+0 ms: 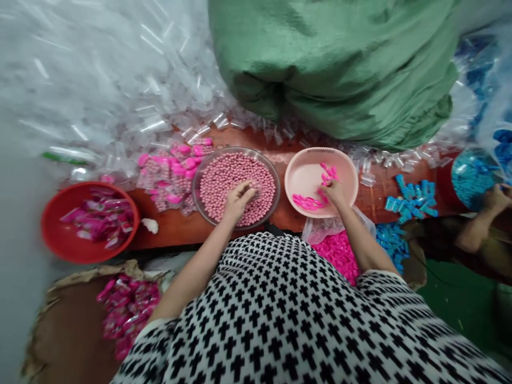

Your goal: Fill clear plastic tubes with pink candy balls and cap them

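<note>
My left hand (239, 201) is over a round metal bowl (196, 188) full of pink beads (224, 176). Its fingers are closed around a small clear plastic tube, blurred and mostly hidden, at the beads' surface. My right hand (334, 191) reaches into a pale pink plastic basin (298, 165). The thumb and fingers pinch together at a bright pink plastic piece there. More bright pink pieces (307, 202) lie in the basin, in a group left of the hand and a smaller one beyond it.
Bead-filled tubes with pink caps (176, 170) lie left of the metal bowl. A red basin (134, 213) holds pink packets. Clear tubes (152, 80) heap behind, beside a green sack (340, 69). A bag of pink pieces (338, 256) is below. A co-worker's hand (498, 200) is near blue beads (472, 178).
</note>
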Available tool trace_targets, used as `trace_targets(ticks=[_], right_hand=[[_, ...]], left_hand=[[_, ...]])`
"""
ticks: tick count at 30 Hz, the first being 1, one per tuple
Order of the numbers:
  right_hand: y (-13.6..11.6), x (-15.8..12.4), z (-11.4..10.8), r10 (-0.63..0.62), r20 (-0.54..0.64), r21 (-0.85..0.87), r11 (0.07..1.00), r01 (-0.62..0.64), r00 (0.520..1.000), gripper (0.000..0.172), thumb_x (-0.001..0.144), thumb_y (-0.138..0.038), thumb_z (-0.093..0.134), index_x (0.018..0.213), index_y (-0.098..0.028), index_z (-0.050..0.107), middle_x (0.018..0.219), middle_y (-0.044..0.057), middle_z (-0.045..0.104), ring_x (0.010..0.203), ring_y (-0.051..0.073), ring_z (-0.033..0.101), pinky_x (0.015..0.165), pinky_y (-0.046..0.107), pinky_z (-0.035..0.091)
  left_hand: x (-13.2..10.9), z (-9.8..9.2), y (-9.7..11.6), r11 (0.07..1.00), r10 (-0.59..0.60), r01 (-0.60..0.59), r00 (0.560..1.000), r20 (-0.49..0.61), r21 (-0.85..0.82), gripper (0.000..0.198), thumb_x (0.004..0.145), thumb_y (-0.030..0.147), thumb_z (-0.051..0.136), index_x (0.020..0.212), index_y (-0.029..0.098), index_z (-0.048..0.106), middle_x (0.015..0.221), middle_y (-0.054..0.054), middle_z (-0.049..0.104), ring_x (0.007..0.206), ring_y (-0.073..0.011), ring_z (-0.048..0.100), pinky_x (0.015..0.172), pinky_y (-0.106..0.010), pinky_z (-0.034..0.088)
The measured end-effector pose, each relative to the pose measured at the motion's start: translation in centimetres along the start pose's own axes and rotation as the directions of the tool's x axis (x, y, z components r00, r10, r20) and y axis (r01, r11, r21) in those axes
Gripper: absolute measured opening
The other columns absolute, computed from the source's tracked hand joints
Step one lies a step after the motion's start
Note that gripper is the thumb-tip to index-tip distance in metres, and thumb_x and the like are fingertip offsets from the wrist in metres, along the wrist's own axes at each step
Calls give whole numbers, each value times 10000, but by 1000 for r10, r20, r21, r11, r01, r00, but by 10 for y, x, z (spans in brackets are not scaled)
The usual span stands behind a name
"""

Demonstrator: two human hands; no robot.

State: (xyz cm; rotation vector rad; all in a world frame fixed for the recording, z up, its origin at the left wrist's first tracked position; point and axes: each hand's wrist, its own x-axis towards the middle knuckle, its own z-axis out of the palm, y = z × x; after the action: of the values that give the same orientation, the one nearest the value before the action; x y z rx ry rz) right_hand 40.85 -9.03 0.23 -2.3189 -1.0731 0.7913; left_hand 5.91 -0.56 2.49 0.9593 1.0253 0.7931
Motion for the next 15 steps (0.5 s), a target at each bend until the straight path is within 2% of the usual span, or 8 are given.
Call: trace_targets(ticks=[2,3,5,8,11,13,14,15], right_hand=[[-26,-6,5,45,32,155,987,-49,998,301,658,-329,737,625,-203,465,542,-11,571,492,134,526,507,262,427],[-43,-11,9,28,81,234,971,-46,996,349,622,-349,775,631,-202,459,529,-23,561,462,118,503,471,242,395],[-80,-24,18,-102,172,366,930,33,980,420,582,-393,825,655,-196,461,517,-44,542,438,95,468,436,216,347],[-134,-44,36,-302,253,519,844,135,919,436,619,-471,814,701,-192,490,555,-61,518,462,80,454,452,206,349],[-168,-57,46,-427,291,601,778,184,856,423,678,-535,765,751,-191,530,637,-45,535,538,89,488,511,215,399],[-181,-61,45,-519,324,595,762,256,791,402,719,-529,739,865,-191,579,729,-29,569,622,100,522,578,222,429],[-186,-62,42,-576,368,565,762,316,730,404,741,-510,729,952,-192,598,776,-21,585,661,106,532,611,224,435],[-191,-62,40,-628,430,518,760,393,648,418,762,-485,720,1040,-194,606,817,-13,601,694,112,540,641,228,438]], left_hand=[[-1,6,0,998,-19,21,999,46,-60,608,654,557,769,1111,174,649,1099,-99,697,990,-244,679,860,-424,583],[-2,8,1,996,-24,29,998,57,-83,608,647,548,778,1110,175,653,1100,-97,699,992,-245,680,870,-435,579],[-4,12,2,993,-35,43,997,73,-107,608,634,533,794,1104,170,663,1090,-96,706,981,-246,683,883,-453,574],[-9,12,5,994,-43,53,994,101,-94,605,651,523,787,1119,157,672,1094,-102,709,979,-253,680,883,-470,572],[-14,7,7,999,-1,6,994,105,-46,597,679,524,765,1136,149,682,1117,-103,705,1011,-268,669,899,-472,562],[-16,1,7,999,50,-52,994,100,15,562,706,516,743,1129,149,697,1125,-99,707,1035,-273,661,935,-462,539],[-17,-2,7,995,78,-83,992,99,51,534,724,507,728,1124,153,705,1128,-95,709,1044,-270,658,955,-453,525],[-18,-6,7,989,105,-114,989,102,89,505,744,494,710,1121,158,710,1128,-89,712,1051,-264,657,972,-440,511]])
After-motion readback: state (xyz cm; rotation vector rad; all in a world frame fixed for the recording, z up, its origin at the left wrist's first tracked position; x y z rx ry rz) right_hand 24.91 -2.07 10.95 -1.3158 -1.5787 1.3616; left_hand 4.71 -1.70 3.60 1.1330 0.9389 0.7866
